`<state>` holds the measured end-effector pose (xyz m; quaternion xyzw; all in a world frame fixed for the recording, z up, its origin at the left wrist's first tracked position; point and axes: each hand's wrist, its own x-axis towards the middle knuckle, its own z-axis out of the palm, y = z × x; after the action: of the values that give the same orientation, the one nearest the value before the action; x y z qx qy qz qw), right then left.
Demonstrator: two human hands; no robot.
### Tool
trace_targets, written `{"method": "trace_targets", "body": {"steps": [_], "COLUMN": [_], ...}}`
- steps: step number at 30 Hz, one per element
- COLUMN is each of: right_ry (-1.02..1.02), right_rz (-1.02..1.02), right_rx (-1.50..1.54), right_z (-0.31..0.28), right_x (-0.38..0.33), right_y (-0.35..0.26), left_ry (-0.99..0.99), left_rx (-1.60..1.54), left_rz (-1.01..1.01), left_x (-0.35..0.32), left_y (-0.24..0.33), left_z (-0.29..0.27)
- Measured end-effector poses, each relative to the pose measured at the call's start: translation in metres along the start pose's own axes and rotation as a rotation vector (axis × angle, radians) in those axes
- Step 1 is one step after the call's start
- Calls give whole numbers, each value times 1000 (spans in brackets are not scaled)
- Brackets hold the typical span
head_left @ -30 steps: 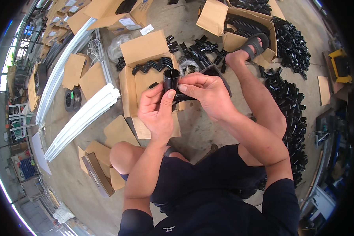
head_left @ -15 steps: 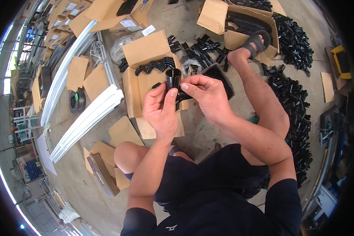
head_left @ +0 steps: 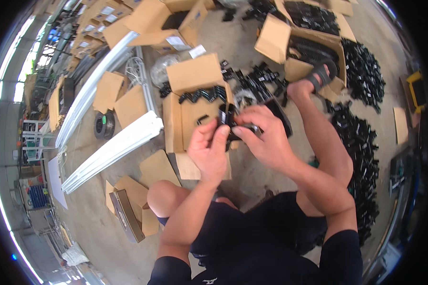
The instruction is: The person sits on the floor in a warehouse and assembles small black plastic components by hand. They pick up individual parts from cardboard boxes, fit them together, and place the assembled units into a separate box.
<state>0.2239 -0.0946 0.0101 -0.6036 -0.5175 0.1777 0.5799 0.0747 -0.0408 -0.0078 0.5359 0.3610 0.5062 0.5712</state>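
Observation:
A glossy black tubular fitting point(head_left: 226, 113) is held in front of me, above an open cardboard box point(head_left: 175, 126). The thumb and fingers of my left hand point(head_left: 207, 156) are closed round its left side. My right hand point(head_left: 266, 137) is pinched against its right side; motion blur and the fingers hide the exact contact. Beside the left fingertips shows a small black piece point(head_left: 203, 119); I cannot tell whether it is held or lies in the box. A row of similar black fittings point(head_left: 202, 94) lies along the box's far side.
Behind my right hand stands a black bin point(head_left: 284, 118). Loose black fittings point(head_left: 354, 128) pile along the right, near my sandalled foot point(head_left: 321, 76). White metal profiles point(head_left: 114, 152) and a black coil point(head_left: 104, 126) lie left. Another carton point(head_left: 292, 71) holds black parts.
The whole view has shifted, so the scene sits lower and further right. The right fingers have moved up along the fitting's side; the left hand keeps its grip.

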Motion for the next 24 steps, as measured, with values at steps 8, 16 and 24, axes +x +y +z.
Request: {"method": "trace_targets", "body": {"steps": [8, 16, 24], "right_ry": [13, -68, -61], "right_rz": [92, 49, 247], "right_rx": [117, 98, 390], "right_z": [3, 3, 6], "right_x": [3, 4, -1], "right_y": [3, -3, 8], "left_ry": [-39, -53, -41], "left_rx": [-54, -74, -100], "left_rz": [-31, -45, -40], "left_x": [2, 0, -1], "left_y": [0, 7, 9], "left_z": [3, -5, -1]}}
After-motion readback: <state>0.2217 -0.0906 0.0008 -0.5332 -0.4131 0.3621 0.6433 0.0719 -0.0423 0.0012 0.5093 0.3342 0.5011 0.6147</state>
